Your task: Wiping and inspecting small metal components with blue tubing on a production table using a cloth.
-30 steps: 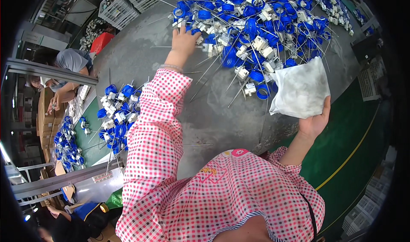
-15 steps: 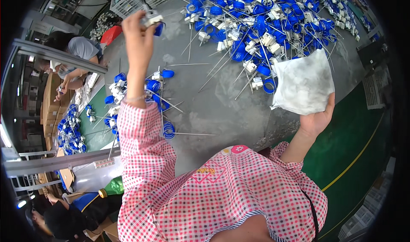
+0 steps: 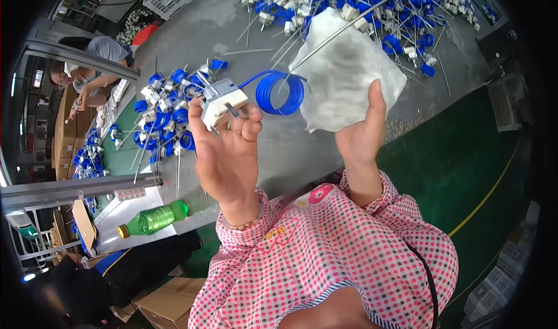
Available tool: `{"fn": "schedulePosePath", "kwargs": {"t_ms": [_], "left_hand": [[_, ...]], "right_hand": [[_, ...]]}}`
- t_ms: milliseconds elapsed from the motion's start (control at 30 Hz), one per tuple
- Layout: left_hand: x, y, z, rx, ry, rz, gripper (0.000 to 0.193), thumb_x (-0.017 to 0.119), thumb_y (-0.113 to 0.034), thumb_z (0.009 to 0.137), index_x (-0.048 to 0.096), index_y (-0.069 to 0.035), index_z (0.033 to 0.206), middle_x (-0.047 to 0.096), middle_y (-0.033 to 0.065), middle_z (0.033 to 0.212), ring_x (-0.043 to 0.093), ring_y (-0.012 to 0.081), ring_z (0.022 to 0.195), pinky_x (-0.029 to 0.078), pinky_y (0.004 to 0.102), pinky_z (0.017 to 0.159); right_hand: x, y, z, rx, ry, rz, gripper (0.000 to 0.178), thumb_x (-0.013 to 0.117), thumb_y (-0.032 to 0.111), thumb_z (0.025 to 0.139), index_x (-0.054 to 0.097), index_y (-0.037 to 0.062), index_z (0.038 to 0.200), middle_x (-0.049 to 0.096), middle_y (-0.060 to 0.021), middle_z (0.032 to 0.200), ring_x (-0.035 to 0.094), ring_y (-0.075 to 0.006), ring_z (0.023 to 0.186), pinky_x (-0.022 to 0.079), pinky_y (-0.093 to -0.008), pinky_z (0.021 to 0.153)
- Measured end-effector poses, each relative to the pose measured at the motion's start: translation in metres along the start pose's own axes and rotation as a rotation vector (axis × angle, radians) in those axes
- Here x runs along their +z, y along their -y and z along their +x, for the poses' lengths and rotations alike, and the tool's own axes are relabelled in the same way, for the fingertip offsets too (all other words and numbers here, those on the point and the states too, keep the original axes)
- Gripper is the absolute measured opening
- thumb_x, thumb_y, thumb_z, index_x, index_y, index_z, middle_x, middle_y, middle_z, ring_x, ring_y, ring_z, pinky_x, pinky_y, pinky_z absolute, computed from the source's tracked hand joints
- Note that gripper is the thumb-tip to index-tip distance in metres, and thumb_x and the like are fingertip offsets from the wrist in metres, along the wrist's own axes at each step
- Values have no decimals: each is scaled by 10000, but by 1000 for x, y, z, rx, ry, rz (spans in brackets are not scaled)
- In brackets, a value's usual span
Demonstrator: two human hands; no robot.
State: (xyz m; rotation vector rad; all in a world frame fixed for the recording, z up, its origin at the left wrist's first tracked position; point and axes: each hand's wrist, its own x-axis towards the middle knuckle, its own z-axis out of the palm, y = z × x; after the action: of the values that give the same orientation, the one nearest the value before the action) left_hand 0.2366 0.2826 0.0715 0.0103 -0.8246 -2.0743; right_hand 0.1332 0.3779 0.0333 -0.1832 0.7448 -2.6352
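The grey bench point(image 3: 290, 157) spreads under and around the white cloth point(image 3: 349, 85), its near edge partly covered by the person's checked clothing. Beyond the cloth lies the large pile point(image 3: 407, 24) of blue coils, white blocks and thin rods, cut off by the upper edge and partly hidden behind the cloth. Far to the left beyond the cloth, a white slatted crate point(image 3: 168, 0) has contents too hard to make out. Left of the cloth sits a smaller heap point(image 3: 154, 120) of like pieces, partly hidden by the left hand point(image 3: 229, 163). Well to the cloth's near left stands a cardboard box point(image 3: 168, 306), its inside out of sight; a green bottle point(image 3: 152, 220) lies on its side there, cap away from the cloth, its filling unclear. The right hand point(image 3: 361, 140) has its grip closed on the cloth's near edge, thumb in front, fingers hidden behind. Just left of the cloth, the left hand's grip pinches the coiled part point(image 3: 226, 101) by its white block; the blue coil point(image 3: 279, 93) extends toward the cloth, and the metal rod point(image 3: 343, 34) slants up and rightward across the cloth's front, past its far edge.
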Motion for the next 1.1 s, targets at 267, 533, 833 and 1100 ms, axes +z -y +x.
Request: {"fn": "schedulePosePath", "kwargs": {"t_ms": [267,533,833,1100], "left_hand": [[-34,15,-36,434,-95,668,351,511,-134,825,294,-93,1098,398,107,1130,448,343,1052,431,333,803],[-49,43,-61,405,-70,676,465,577,30,732,283,-64,1081,364,154,1164,407,301,1104,366,368,895],[-34,54,-76,357,-47,802,473,593,129,631,373,4,1030,467,205,1092,455,262,1054,351,341,903],[-38,56,-75,342,-168,933,456,612,116,639,385,19,1022,457,200,1110,455,252,1059,357,331,905]], "right_hand": [[-8,-9,-36,-121,-4,-130,472,305,312,879,288,0,1233,390,-122,1216,411,-240,1106,334,-370,924],[-17,-41,-60,-227,19,-373,494,344,285,855,274,-30,1230,392,-152,1203,408,-261,1104,328,-362,926],[-26,-50,-62,-166,489,-438,427,352,71,845,226,-90,1220,369,-208,1191,410,-265,1086,329,-328,903],[-23,-44,-59,-87,333,-379,388,411,68,810,331,-81,1159,444,-174,1116,451,-214,1018,359,-291,849]]}}
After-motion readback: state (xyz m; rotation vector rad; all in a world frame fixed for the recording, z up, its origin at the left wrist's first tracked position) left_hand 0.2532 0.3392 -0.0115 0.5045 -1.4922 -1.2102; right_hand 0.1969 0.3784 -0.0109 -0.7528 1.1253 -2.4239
